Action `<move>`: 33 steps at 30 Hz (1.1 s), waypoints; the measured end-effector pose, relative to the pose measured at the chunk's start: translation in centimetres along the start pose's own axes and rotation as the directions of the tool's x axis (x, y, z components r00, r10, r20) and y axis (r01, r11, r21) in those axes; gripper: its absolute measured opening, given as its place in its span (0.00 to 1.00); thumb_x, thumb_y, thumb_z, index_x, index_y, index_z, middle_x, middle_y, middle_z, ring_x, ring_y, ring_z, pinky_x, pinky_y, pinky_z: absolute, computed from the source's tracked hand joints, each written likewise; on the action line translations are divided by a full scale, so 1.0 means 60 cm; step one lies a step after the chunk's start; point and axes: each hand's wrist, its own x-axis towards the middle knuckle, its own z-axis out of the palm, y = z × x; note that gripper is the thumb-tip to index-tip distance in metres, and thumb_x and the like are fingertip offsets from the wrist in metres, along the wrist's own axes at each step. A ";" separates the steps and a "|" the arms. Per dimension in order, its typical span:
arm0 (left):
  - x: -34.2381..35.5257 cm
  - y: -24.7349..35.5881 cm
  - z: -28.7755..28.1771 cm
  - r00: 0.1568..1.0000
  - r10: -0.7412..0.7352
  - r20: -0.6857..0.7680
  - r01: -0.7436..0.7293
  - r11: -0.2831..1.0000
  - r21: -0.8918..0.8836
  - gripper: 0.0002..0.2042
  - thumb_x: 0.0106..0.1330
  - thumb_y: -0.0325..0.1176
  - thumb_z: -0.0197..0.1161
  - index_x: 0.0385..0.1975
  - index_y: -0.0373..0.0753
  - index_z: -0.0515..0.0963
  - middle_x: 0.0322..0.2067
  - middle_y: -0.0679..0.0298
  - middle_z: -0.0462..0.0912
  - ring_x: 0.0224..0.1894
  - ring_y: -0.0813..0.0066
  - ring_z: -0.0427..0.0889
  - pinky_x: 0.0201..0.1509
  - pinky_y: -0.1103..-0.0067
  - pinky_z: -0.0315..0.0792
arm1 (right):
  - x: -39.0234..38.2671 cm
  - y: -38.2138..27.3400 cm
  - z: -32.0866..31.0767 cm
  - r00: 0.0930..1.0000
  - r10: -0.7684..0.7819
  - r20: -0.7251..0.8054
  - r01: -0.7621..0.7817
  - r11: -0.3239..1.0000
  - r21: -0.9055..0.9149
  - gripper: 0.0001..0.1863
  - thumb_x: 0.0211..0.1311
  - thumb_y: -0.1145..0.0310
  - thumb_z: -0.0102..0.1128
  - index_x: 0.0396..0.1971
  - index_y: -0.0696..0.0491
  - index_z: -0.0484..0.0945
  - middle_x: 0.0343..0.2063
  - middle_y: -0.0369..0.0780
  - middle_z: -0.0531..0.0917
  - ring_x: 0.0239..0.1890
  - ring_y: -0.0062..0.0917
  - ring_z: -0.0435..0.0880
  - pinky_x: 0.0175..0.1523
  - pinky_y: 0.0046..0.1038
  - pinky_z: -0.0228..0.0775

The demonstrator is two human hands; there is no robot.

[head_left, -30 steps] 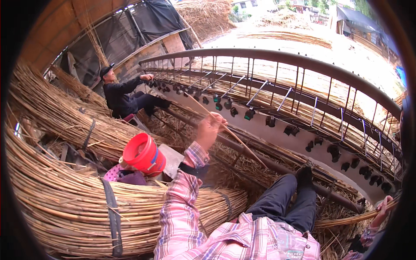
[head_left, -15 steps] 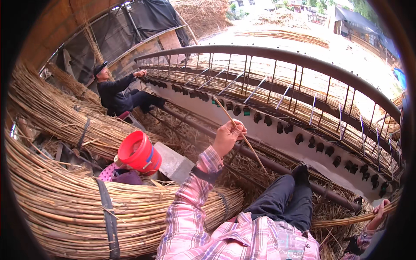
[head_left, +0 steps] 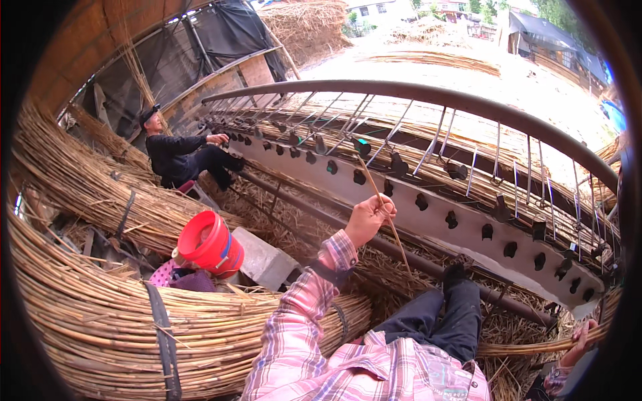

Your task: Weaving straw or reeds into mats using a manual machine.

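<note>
The left hand (head_left: pixel 370 219) is pinching a single thin stalk (head_left: pixel 396 239), thumb and fingers closing on its middle. The stalk, straight, dry and tan, is slanting across the long frame: its upper tip is lying near the upper edge of the pale, flat strip (head_left: pixel 468 217), though whether it is touching cannot be told, and its lower tip is hanging past the brown lower pipe (head_left: pixel 428 267). Beyond the strip's near end, the right hand (head_left: pixel 583 334) is curling its fingers around a slim sheaf (head_left: pixel 515 349) of smooth, yellowish stalks.

Lumpy black pieces (head_left: pixel 451 219) are dotting the strip in a row, and slender metal rods (head_left: pixel 438 140) are hanging from the thick, rounded top rail (head_left: pixel 428 93). A dark, flat strap (head_left: pixel 167 347) is cinching a fat, ridged bundle (head_left: pixel 221 334) of reeds; behind the bundle's upper edge, a glossy red bucket (head_left: pixel 215 246) is tilting beside a rough grey block (head_left: pixel 264 257). Near the frame's far end, a co-worker in dark clothes (head_left: pixel 177 150) is sitting.
</note>
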 end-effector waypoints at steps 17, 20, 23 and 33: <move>0.107 0.351 0.246 0.655 0.673 0.345 -0.634 0.737 -0.235 0.09 0.67 0.32 0.50 0.30 0.32 0.71 0.16 0.67 0.74 0.18 0.80 0.77 0.23 0.83 0.74 | -0.056 -0.013 0.024 0.998 -0.020 0.056 0.047 0.842 -0.538 0.06 0.65 0.73 0.48 0.40 0.57 0.68 0.38 0.35 0.69 0.43 0.20 0.67 0.51 0.20 0.58; 0.137 0.469 0.242 0.566 0.822 0.069 -0.671 0.508 -0.540 0.10 0.69 0.35 0.48 0.28 0.37 0.69 0.13 0.70 0.68 0.12 0.82 0.70 0.16 0.83 0.68 | -0.067 -0.038 0.044 0.996 -0.001 0.085 0.027 0.952 -0.305 0.06 0.64 0.73 0.49 0.39 0.57 0.70 0.37 0.35 0.71 0.42 0.19 0.68 0.52 0.20 0.58; 0.142 0.478 0.241 0.693 0.721 0.007 -0.477 0.466 -0.746 0.07 0.68 0.36 0.50 0.31 0.41 0.70 0.16 0.73 0.62 0.14 0.85 0.60 0.18 0.86 0.60 | -0.076 -0.058 0.070 0.996 0.062 0.062 -0.036 0.933 -0.359 0.05 0.64 0.73 0.50 0.38 0.57 0.70 0.36 0.34 0.71 0.42 0.19 0.68 0.51 0.20 0.58; -0.036 0.002 0.494 0.787 0.184 0.589 0.123 0.889 -0.442 0.09 0.69 0.33 0.52 0.43 0.38 0.72 0.41 0.69 0.76 0.43 0.84 0.72 0.50 0.84 0.67 | -0.115 -0.133 0.238 0.965 0.144 0.221 -0.093 0.970 -0.223 0.08 0.50 0.81 0.63 0.26 0.55 0.72 0.23 0.32 0.75 0.26 0.17 0.74 0.31 0.18 0.67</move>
